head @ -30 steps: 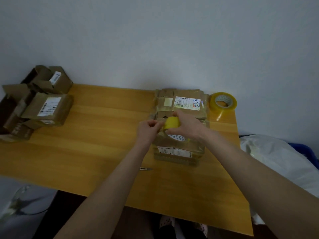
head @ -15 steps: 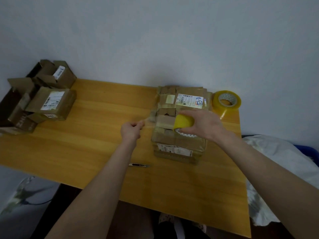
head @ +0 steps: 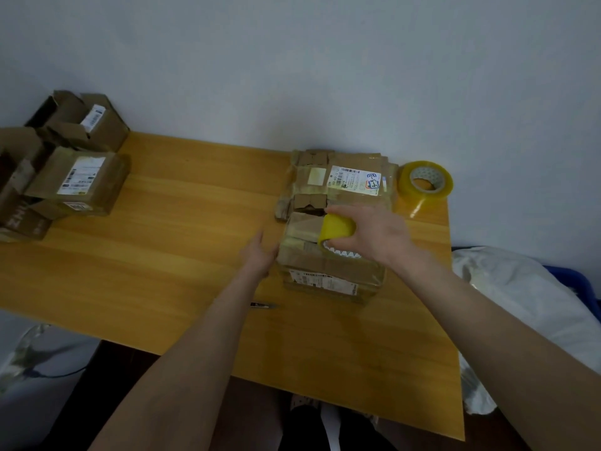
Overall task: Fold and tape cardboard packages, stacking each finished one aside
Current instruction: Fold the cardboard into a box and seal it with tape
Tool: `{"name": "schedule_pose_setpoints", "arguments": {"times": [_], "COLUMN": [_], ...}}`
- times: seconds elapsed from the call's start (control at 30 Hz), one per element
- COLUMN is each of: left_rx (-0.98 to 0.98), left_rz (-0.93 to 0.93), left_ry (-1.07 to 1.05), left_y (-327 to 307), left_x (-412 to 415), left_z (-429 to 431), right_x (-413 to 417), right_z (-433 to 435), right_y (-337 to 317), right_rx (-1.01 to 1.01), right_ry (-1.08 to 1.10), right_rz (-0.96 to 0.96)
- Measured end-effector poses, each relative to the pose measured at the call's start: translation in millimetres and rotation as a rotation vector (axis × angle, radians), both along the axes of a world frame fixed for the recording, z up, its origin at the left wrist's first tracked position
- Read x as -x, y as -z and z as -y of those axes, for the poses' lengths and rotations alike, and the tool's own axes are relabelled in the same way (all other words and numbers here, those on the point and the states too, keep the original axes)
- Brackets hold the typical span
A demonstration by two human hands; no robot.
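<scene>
Nearest, by the front edge of the desk point(head: 156, 288): a small dark tool point(head: 264, 305), too small to tell whether cutter or pen, lying loose. Just beyond, on the right half of the desk: the package in work point(head: 328, 278), closed cardboard with a label on its near side, contents hidden. Against its left side, the left hand point(head: 260, 255), fingers fairly straight and laid flat on the cardboard, pinching nothing discernible. On its top, the right hand point(head: 380, 237), curled round a small yellow tape roll point(head: 336, 227) and holding it down on the flap. Judged as the taping step, with stacking aside not yet done. Next move probably calls for running the roll across the seam while bracing the side, then cutting the strip. Touching behind: a second package point(head: 344, 180), labelled, flaps ragged. At the far right corner: 1 large tape roll point(head: 426, 180) with a loose tail. At the far left corner: a pile of boxes point(head: 78, 180), 1 taped shut, 1 open box point(head: 87, 122) with flaps up, inside too dark to tell. Off the right edge: a white bag point(head: 520, 304) over a blue bin point(head: 580, 281), contents unseen.
</scene>
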State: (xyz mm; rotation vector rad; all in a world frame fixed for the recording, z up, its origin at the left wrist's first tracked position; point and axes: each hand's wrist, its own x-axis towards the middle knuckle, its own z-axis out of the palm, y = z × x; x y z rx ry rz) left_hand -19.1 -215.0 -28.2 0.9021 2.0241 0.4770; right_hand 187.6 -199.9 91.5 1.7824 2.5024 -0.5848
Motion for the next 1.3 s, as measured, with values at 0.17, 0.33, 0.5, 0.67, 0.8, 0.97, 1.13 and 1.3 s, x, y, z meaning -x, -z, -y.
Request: {"name": "schedule_pose_setpoints", "arguments": {"times": [0.17,0.33,0.5,0.67,0.8,0.97,1.13,1.3], "left_rx": [-0.467,-0.358,-0.239,-0.217,-0.217,-0.203,-0.283,-0.287], "left_rz": [-0.287,-0.358,-0.597,-0.726,-0.744,-0.754,-0.822,-0.804], "left_ry": [0.177,0.728,0.869,0.909,0.912,0.901,0.893,0.870], "left_y": [-24.2,-24.9,-23.8,-26.0,-24.5,-28.4,-29.0,-16.3], "left_x": [-18.5,-36.1,-37.4,-39.9,-42.5,-47.0,-87.5,-97.0], "left_z": [17.2,36.1,37.8,35.5,36.5,40.4,49.9,51.9], "right_x": [7.5,3.9,-24.0,-36.4,-53.2,-54.6,-59.1,-80.6], "right_z": [3.2,5.7,8.4,10.8,8.1,5.3,6.8,12.7], "right_y": [0.2,1.8,16.4,19.2,10.6,3.8,9.7,19.9], "right_rx": [-0.033,-0.006,0.227,0.127,0.071,0.050,0.078,0.287], "right_ry": [-0.024,-0.025,0.109,0.053,0.021,-0.040,-0.056,0.133], "right_rz": [0.039,0.016,-0.390,-0.448,-0.258,-0.076,-0.105,-0.578]}}
